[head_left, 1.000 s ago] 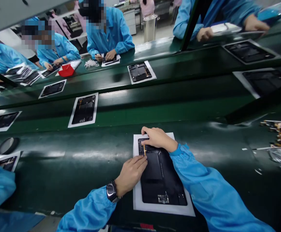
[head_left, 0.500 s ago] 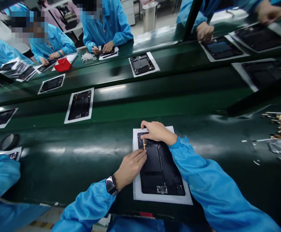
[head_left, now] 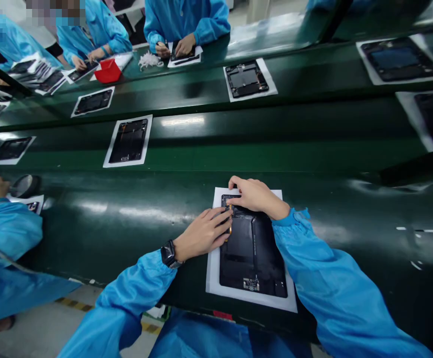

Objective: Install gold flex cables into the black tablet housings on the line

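The black tablet (head_left: 238, 258) is laid on a white sheet (head_left: 213, 283) near the edge of the green table (head_left: 89, 243), and the orange strip (head_left: 230, 230) by the tablet's far left edge is partly covered by the left hand (head_left: 201, 233), its fingers extended and unclenched. The right hand (head_left: 257, 197) is curled over the tablet's far left corner, though whether anything is pinched there cannot be told; well left of the tablet, a round black dish (head_left: 25, 186) is seen.
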Demonstrator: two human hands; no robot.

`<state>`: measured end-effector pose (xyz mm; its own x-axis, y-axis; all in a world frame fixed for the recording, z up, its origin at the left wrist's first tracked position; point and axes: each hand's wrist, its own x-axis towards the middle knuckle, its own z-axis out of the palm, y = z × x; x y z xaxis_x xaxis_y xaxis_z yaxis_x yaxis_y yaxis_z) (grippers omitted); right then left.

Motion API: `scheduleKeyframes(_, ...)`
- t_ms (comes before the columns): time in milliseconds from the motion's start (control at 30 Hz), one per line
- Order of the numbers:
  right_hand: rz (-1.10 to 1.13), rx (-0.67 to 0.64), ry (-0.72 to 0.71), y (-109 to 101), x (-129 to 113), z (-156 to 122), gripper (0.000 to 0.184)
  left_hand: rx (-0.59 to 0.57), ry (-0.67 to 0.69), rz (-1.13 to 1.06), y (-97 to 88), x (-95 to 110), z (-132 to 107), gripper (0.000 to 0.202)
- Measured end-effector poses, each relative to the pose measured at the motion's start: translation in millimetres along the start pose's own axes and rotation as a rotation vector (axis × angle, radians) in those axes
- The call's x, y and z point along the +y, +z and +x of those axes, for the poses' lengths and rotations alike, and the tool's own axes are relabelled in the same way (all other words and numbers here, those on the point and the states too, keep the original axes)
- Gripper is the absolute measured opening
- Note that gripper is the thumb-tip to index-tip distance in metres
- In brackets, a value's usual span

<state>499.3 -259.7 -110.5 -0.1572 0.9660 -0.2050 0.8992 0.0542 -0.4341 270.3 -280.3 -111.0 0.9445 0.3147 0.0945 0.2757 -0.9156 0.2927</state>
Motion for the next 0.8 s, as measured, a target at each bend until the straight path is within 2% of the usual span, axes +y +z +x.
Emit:
scheduleKeyframes(233,-0.030,-0.049,0.021,-2.3,-4.9,-1.0,0.035,-0.023,0.064,-0.041,-6.7,3.8,-7.8,0.032)
scheduleKeyframes(333,-0.018,-0.036,0.011,-12.7,-10.8,-9.2,0.035,-0.017,0.071,-0.056,-5.3,4.4,-13.7,0.033)
scheduleKeyframes(467,0.156,0.010,-0.066,-40.2,-22.0,-34.0,0.026,-0.006,0.077,-0.056,-1.6,3.5,-19.1,0.038)
scheduleKeyframes(600,0.286,-0.047,-0.054,-60.5,-32.4,-66.0,0.023,0.030,0.075,-0.072,2.8,2.2,-18.9,0.042)
scheduleKeyframes(700,0.375,-0.026,-0.001,-61.2,-35.2,-86.4,0.023,0.037,0.064,-0.047,6.0,3.1,-16.9,0.043)
scheduleKeyframes(800,0.417,0.034,0.065,-52.6,-32.5,-104.2,0.026,0.054,0.051,-0.015,7.7,5.8,-15.8,0.042)
